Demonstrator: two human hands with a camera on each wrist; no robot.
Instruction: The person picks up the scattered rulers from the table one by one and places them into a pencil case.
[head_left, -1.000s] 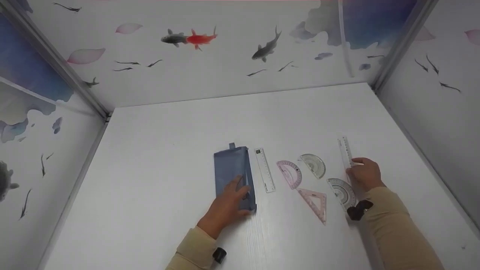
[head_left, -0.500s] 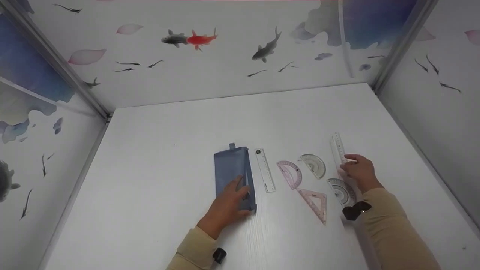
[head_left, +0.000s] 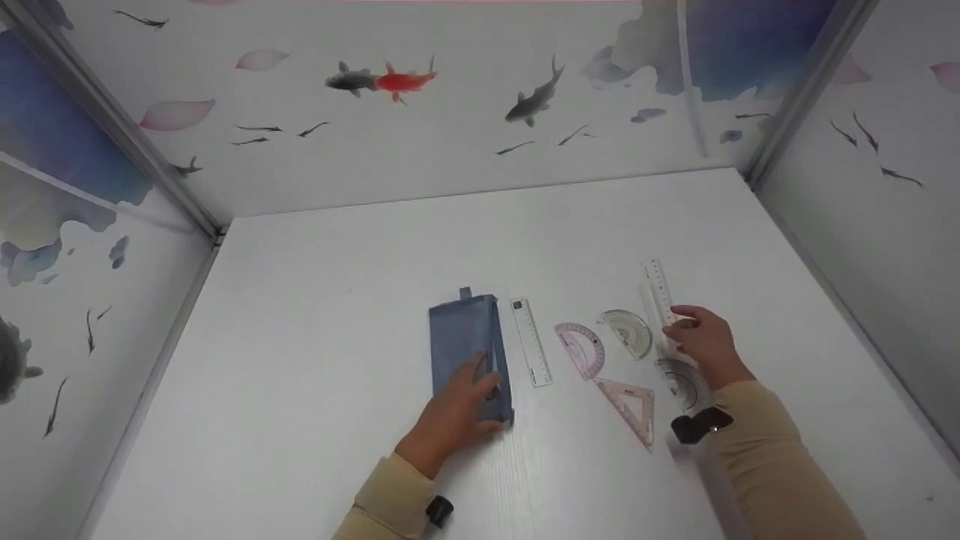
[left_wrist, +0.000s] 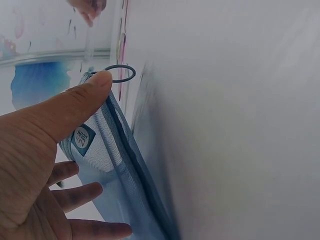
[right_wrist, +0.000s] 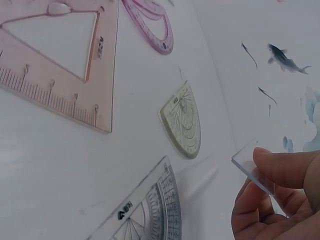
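In the head view my left hand (head_left: 448, 420) rests on a blue mesh zip pouch (head_left: 459, 334), its fingers loosely spread. The left wrist view has the thumb against the pouch's zip edge, beside a small ring pull (left_wrist: 131, 73). My right hand (head_left: 703, 341) pinches a clear ruler (head_left: 656, 289) between thumb and fingers. The right wrist view puts the ruler's end (right_wrist: 250, 170) above the table. Under and beside that hand lies a clear protractor (head_left: 679, 382). A second protractor (head_left: 630, 334) lies just left of the held ruler.
A short clear ruler (head_left: 531, 342) lies right of the pouch. Farther right are a pink protractor (head_left: 598, 352) and a pink set square (head_left: 627, 387), close together. Patterned walls enclose the white table (head_left: 337, 300) at the back (head_left: 442, 157) and sides.
My right hand has moved left with the pinched ruler, which now passes over the table near the clear protractors. The left hand stays on the pouch.
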